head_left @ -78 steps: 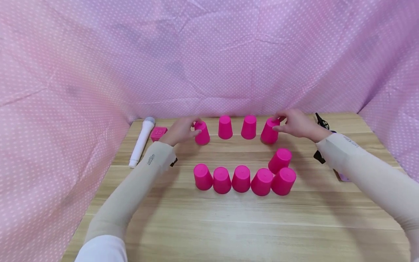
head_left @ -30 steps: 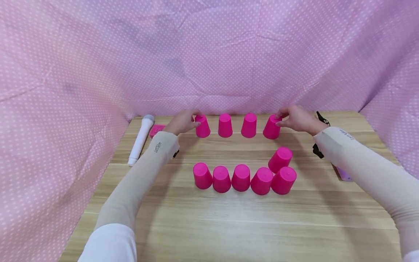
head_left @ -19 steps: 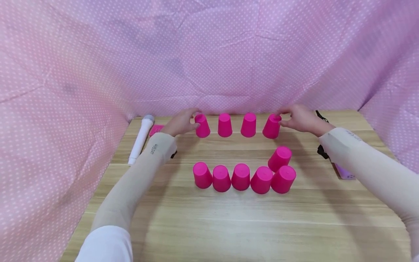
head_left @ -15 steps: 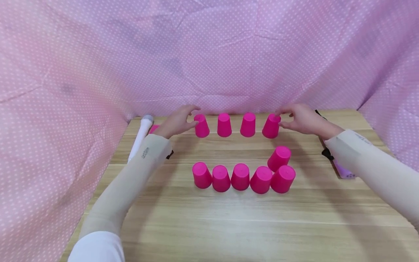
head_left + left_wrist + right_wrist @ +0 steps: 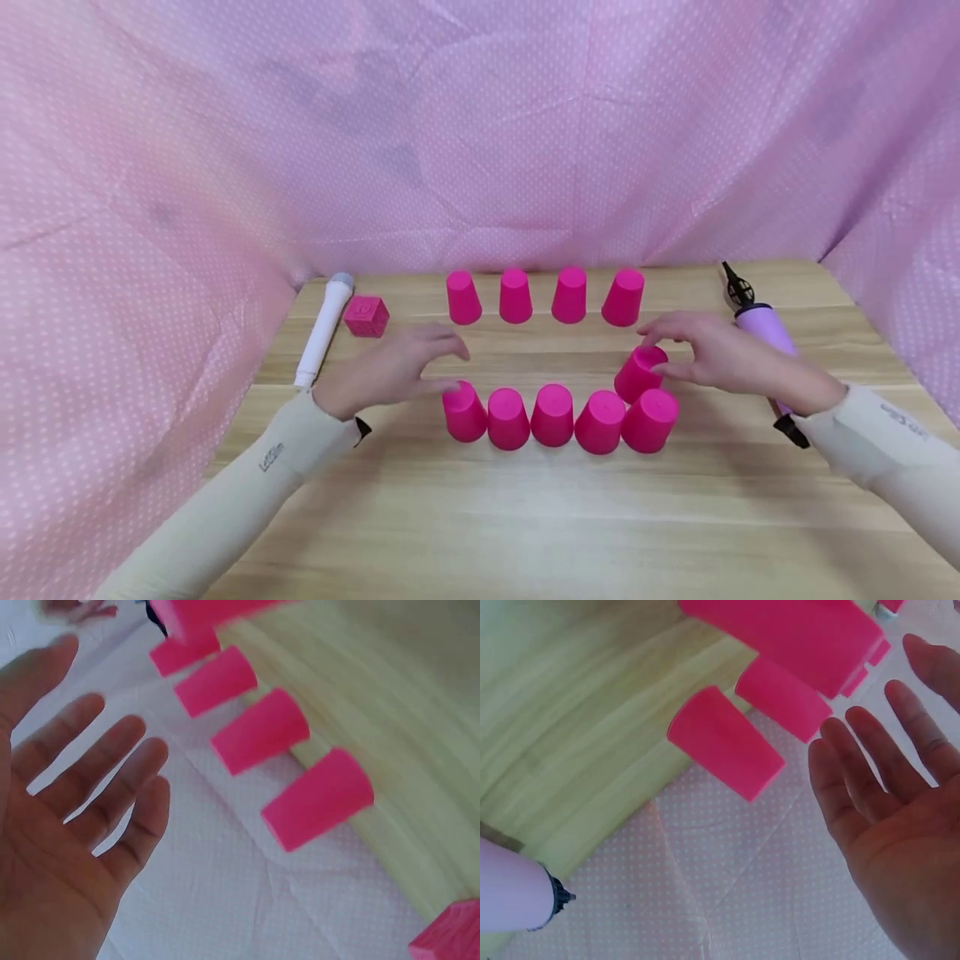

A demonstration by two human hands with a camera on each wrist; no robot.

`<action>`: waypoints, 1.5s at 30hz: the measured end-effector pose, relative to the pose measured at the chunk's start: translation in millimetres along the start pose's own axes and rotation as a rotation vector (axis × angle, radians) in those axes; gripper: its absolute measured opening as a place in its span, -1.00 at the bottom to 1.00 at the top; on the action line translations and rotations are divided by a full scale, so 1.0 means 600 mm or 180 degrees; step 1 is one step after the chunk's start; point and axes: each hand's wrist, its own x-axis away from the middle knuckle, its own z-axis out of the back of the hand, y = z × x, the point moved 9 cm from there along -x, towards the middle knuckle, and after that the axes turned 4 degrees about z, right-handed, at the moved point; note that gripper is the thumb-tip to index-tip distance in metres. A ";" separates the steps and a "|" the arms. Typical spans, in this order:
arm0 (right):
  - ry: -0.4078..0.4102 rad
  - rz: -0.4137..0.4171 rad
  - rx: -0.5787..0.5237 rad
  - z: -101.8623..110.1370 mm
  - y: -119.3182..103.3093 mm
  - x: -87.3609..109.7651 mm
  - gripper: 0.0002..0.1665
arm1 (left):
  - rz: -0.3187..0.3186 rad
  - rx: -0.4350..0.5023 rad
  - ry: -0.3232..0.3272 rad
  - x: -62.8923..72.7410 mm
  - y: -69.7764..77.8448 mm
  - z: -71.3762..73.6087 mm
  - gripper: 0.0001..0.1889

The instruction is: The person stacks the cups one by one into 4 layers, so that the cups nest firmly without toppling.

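Observation:
Pink cups stand upside down on the wooden table. Several form a spaced back row, with a back left cup [image 5: 463, 298] and a back right cup [image 5: 622, 297] at its ends. Closer to me is a tight front row, from a front left cup [image 5: 463, 417] to a front right cup [image 5: 651, 423]; a lone cup [image 5: 636, 382] stands just behind its right end. My left hand [image 5: 390, 367] hovers by the front left cup, fingers spread, palm bare in the left wrist view. Beside the lone cup is my right hand [image 5: 712, 354], its fingers loose; the right wrist view shows it gripping nothing.
A white microphone [image 5: 324, 331] and a pink cube [image 5: 367, 317] lie at the back left. On the right is a purple hand pump [image 5: 767, 329] with a black nozzle, partly behind my right wrist. Pink dotted cloth [image 5: 480, 150] hangs behind the wooden table [image 5: 525, 517].
Both hands have let go of the back row's end cups and come toward me, the left to the front left cup, the right to the lone cup. The cups stay in place.

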 end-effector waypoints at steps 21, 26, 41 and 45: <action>0.0180 -0.0155 0.0042 -0.016 0.001 0.017 -0.65 | 0.0332 0.0232 -0.0101 0.041 0.003 -0.064 -0.69; 0.0127 -0.0303 -0.0047 -0.016 0.004 0.018 -0.65 | 0.0416 0.0279 -0.0091 0.042 -0.001 -0.065 -0.69; 0.0045 -0.0541 -0.0190 -0.019 0.012 0.021 -0.70 | 0.0587 0.0401 -0.0005 0.050 -0.006 -0.062 -0.69; 0.0054 -0.0551 -0.0194 -0.019 0.012 0.022 -0.72 | 0.0587 0.0407 0.0003 0.050 -0.007 -0.064 -0.72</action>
